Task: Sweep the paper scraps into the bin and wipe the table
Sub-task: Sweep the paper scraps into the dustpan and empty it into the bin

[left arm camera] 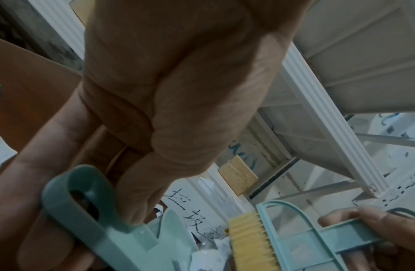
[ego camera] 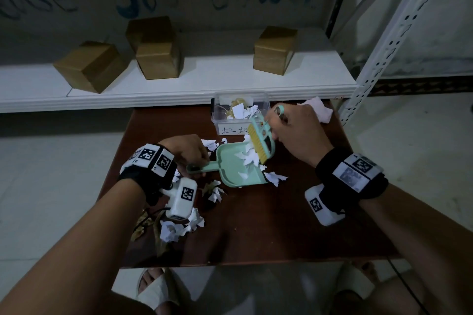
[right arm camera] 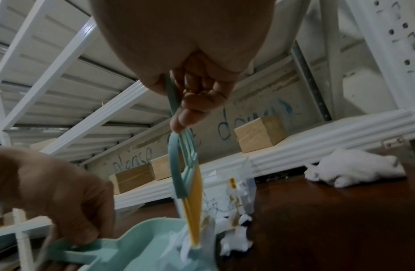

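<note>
While white paper scraps (ego camera: 252, 157) pile in the mint dustpan (ego camera: 231, 165) on the brown surface (ego camera: 281, 225), the right hand (ego camera: 298, 133) grips the brush (ego camera: 261, 142), its yellow bristles down on them. Left of that grip, the left hand (ego camera: 188, 148) clasps the dustpan's handle. Just beyond the brush sits the clear bin (ego camera: 239, 114), scraps inside; more scraps lie near the left wrist.

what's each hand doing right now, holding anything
Left hand: closed on the dustpan handle, holding it on the table.
Right hand: closed on the brush handle, bristles in the paper scraps on the pan.
</note>
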The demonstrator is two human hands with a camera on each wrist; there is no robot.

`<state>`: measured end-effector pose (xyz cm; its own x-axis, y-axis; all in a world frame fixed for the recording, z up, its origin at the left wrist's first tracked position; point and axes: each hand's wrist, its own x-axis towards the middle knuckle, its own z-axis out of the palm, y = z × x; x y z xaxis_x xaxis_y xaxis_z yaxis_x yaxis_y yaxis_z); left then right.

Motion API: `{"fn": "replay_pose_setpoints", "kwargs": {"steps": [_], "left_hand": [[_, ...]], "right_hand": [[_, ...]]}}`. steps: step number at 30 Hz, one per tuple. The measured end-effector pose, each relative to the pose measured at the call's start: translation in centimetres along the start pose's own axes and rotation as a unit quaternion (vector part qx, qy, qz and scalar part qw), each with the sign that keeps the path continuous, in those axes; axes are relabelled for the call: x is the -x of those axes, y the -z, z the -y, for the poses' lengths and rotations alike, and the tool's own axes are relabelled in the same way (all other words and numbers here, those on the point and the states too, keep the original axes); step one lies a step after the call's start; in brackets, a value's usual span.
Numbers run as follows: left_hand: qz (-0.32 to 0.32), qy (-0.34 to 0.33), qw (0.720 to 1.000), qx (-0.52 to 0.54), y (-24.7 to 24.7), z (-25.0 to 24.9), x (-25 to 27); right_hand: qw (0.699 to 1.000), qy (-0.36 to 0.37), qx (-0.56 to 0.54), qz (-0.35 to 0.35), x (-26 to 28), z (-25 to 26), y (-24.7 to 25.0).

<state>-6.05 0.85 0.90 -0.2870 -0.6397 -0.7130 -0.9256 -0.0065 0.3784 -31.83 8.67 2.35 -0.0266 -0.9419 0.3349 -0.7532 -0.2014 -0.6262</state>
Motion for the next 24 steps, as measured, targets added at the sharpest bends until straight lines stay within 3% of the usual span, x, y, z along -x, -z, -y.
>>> {"fn": "replay_pose_setpoints", "kwargs": {"steps": [3, 7, 16, 19, 24], "left_hand": [[-0.008, 0.010, 1.000, 0.008, 0.2, 0.2, 0.0], [-0.013, 0.026, 1.000, 0.008, 0.8, 0.4, 0.0], [-0.040, 0.033, 0.998, -0.017, 0.4, 0.0, -0.3], [-0.046, 0.031, 0.998, -0.013, 0.0, 0.0, -0.6], [0.019, 0.029, 0.999, -0.026, 0.0, -0.1, -0.8]], "right_hand": [[0.993, 0.013, 0.114, -0.009, -0.2, -1.1, 0.9], [0.977, -0.015, 0.211, 0.036, -0.1, -2.7, 1.1], [0.962, 0.000, 0.198, 0.187, 0.9, -3.0, -2.2], [0.965, 0.022, 0.179, 0.188, 1.1, -1.9, -2.6], [0.980, 0.038, 0.121, 0.151, 1.1, -0.6, -2.4]]}}
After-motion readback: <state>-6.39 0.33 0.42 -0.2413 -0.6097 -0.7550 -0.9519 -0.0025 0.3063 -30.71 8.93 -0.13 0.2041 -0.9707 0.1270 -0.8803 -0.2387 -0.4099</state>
